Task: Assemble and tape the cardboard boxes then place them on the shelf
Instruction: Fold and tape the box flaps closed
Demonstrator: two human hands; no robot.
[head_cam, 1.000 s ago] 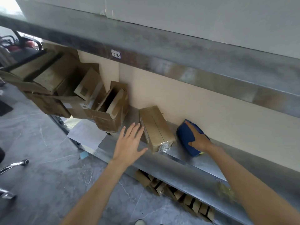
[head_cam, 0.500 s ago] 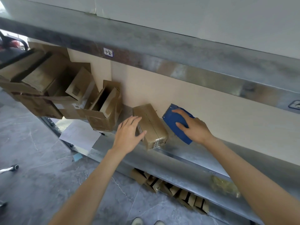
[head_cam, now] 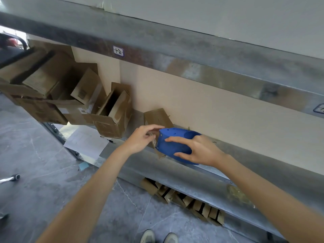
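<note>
Head view: small cardboard box (head_cam: 157, 118) lies on the metal shelf (head_cam: 157, 174), near the back wall.
Left hand (head_cam: 142, 139): fingers curled on the box's near end.
Right hand (head_cam: 198, 151): grasps a blue tape dispenser (head_cam: 175, 142) held against that end.
Progress: taping looks under way; open cartons (head_cam: 112, 116) at left look unassembled.

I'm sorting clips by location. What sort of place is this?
Probably a warehouse or stockroom packing area: long metal shelving with a handwritten bay label, open cardboard boxes piled on it, and a blue tape dispenser gripped in the right hand.
</note>
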